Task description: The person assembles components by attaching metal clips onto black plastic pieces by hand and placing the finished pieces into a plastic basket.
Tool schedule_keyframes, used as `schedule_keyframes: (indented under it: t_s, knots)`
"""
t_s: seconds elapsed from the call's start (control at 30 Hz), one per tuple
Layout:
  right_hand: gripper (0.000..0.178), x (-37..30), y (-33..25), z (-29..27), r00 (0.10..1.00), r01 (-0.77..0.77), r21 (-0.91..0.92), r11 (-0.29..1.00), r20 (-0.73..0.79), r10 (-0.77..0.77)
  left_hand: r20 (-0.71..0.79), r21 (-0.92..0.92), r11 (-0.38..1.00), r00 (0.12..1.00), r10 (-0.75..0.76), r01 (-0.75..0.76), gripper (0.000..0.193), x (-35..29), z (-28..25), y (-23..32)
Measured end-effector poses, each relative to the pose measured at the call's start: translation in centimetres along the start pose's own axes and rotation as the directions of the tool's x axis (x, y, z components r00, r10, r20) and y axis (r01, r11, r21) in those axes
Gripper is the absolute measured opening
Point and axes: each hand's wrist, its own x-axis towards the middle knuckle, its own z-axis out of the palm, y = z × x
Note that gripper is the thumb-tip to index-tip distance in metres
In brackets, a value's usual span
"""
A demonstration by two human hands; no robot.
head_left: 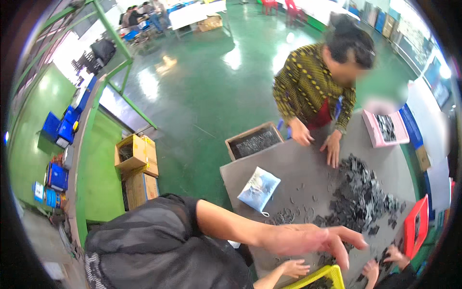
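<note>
Head view shows the left hand point(298, 239) with fingers spread wide, nothing visible in them, above the desk point(298, 164); the right hand point(294, 268) has extended fingers, also seemingly without load, beside one yellow basket point(332, 270). Black flat pieces point(358, 202) lie heaped toward the desk's right edge, too many for counting. Probably they are light, thin, bendable, best pinched by an edge. Also: one pink basket point(374, 130), one red basket point(410, 241), one pouch point(260, 187).

Blue bins point(51, 124) and cardboard boxes point(132, 163) stand left, red chairs point(294, 12) far off.
</note>
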Motion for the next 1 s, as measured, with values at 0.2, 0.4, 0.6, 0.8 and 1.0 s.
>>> schedule_keyframes:
  t_s: [0.2,0.4,0.6,0.8,1.0]
  knots:
    - [0.050,-0.2,-2.3,5.8,0.989,-0.101,-0.076,0.992,-0.115,0.092,-0.405,0.224,0.861,0.847,-0.344,0.457,0.050,-10.1,-7.9,-8.0]
    - [0.059,0.5,-10.0,-1.5,0.998,0.054,0.429,0.902,0.016,-0.068,-0.662,0.342,0.436,0.543,-0.517,0.833,0.035,-17.2,-12.0,-13.2]
    - [0.055,2.5,-0.3,-1.8,0.979,-0.156,0.210,0.965,-0.101,0.180,-0.660,0.628,0.096,0.593,-0.460,0.773,0.020,-17.3,-15.5,-18.7]
    - [0.052,-0.4,-4.4,-3.9,0.971,0.169,0.316,0.933,0.107,-0.213,-0.527,0.841,-0.051,0.793,-0.305,0.539,0.018,-10.3,-23.2,-24.5]
    - [0.037,7.9,1.0,-5.9,0.988,-0.022,0.366,0.930,-0.136,0.077,-0.485,0.873,-0.212,0.823,-0.296,0.439,0.042,-3.0,-25.2,-29.4]
